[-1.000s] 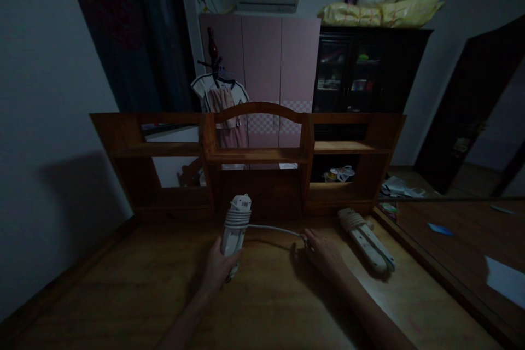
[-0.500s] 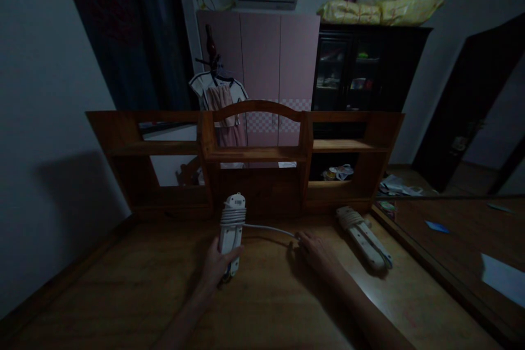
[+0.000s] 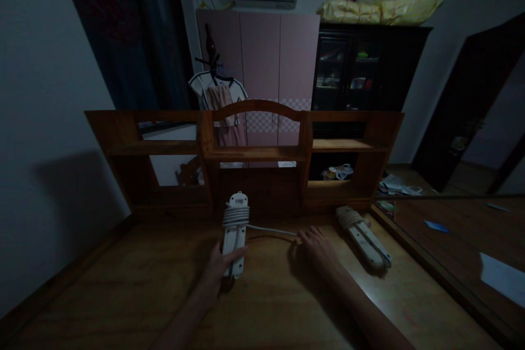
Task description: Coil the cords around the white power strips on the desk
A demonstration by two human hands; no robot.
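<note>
My left hand (image 3: pixel 221 263) is closed around the lower part of a white power strip (image 3: pixel 240 238), tilted up over the wooden desk with its back towards me. Several turns of its white cord (image 3: pixel 235 216) wrap the upper part. From these turns a free stretch of cord runs right to my right hand (image 3: pixel 318 246), whose fingers pinch it just above the desk. The cord's end is hidden in that hand. A second power strip (image 3: pixel 367 240), its cord also wound round one end, lies on the desk to the right of my right hand.
A wooden shelf unit (image 3: pixel 254 154) stands along the back of the desk (image 3: pixel 266 306). Past the desk's right edge is a lower brown surface with a white paper (image 3: pixel 502 279) and a blue packet (image 3: pixel 437 226). A wall (image 3: pixel 53 186) rises at the left.
The power strip in my left hand has shifted slightly right and turned a little more upright. My right hand keeps its pinch on the cord, nearly in place.
</note>
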